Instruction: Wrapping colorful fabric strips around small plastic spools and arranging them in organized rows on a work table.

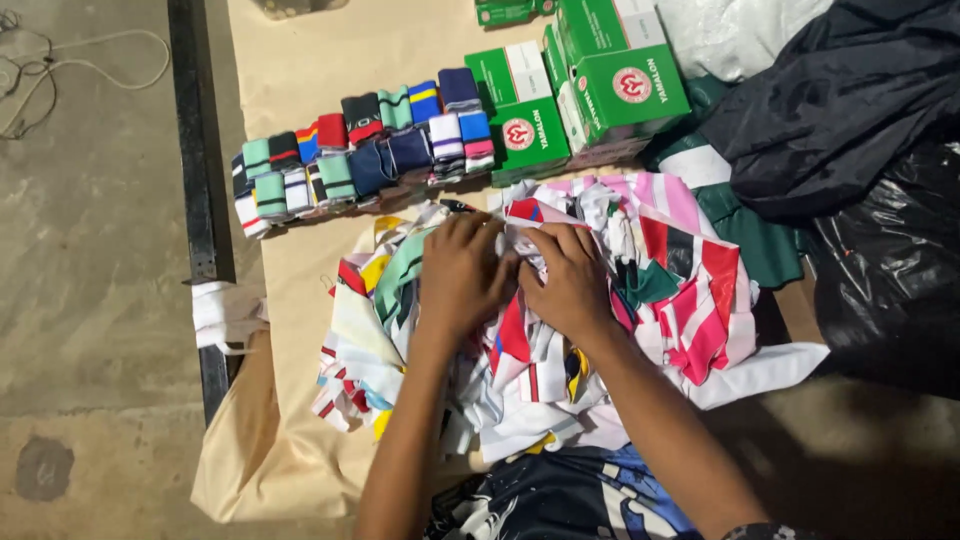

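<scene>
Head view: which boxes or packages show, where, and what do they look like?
Front green box: behind the fabric pile, flat, white panel, round red emblem.
Tall green box: to its right, tilted, same red emblem.
Small green box: top edge, cut off.
Black plastic bag: far right, glossy.

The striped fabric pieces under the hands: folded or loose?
Loose: the striped fabric pieces lie jumbled and crumpled under the left hand and right hand, unlike the folded bundles behind.

Both bare forearms reaching forward, left hand [462, 272] and right hand [570, 278] side by side, fingers curled down, knuckles up
</scene>
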